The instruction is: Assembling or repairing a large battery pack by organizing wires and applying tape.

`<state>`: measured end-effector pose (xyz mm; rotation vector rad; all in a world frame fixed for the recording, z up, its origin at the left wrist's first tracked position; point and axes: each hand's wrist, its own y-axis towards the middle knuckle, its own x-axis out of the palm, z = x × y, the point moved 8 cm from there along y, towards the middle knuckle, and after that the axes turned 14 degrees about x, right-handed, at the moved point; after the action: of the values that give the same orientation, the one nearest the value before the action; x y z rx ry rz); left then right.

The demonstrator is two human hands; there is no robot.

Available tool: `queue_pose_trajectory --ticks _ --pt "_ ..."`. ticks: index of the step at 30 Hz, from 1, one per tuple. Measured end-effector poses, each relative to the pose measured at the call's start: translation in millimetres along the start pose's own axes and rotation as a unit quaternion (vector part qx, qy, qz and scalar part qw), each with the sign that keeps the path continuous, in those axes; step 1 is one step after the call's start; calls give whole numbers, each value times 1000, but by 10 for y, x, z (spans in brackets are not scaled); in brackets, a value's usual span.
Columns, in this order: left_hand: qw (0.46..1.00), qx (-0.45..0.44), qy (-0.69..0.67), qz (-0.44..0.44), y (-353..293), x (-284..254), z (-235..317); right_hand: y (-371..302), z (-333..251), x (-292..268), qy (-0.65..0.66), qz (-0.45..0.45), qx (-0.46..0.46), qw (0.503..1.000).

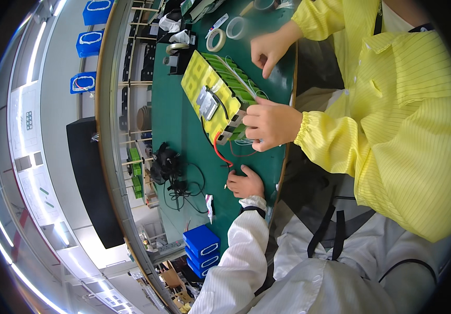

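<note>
My left hand (246, 184) lies on the green tabletop with its thumb apart from the fingers. Its fingertips are beside the end of a red lead (221, 150) with a dark end; any contact is unclear. The lead comes from a battery pack (204, 94) with a yellow cover, rows of green cells and a silver-grey block on top. The pack is tilted. A co-worker in yellow has one hand (272, 124) on its near edge, by thin wires. That person's other hand (271, 49) hovers beyond the pack, fingers bent. My right hand is out of sight.
A black cable bundle (166, 163) and a crumpled white-and-red wrapper (209, 207) lie on the green table (188, 133). Blue boxes (202, 242) are stacked at its lower end. Tape rolls (216, 40) lie above the pack. Shelving with green packs (135, 162) stands to the left.
</note>
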<state>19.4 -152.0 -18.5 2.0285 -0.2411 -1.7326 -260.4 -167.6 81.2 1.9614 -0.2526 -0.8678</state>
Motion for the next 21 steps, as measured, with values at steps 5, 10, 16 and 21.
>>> queue_pose_trajectory --ticks 5,10,16,21 --pt "1000 24 -4 10 -17 14 62 -65 79 -58 33 43 20 998" --pt "1000 -1 -11 -11 -18 16 28 -73 30 -31 37 46 16 998" --pt "1000 -2 -19 -11 -36 2 44 -162 86 -180 46 73 77 993" --pt "1000 4 -13 5 11 -35 -23 -678 485 -365 -464 3 34 885"
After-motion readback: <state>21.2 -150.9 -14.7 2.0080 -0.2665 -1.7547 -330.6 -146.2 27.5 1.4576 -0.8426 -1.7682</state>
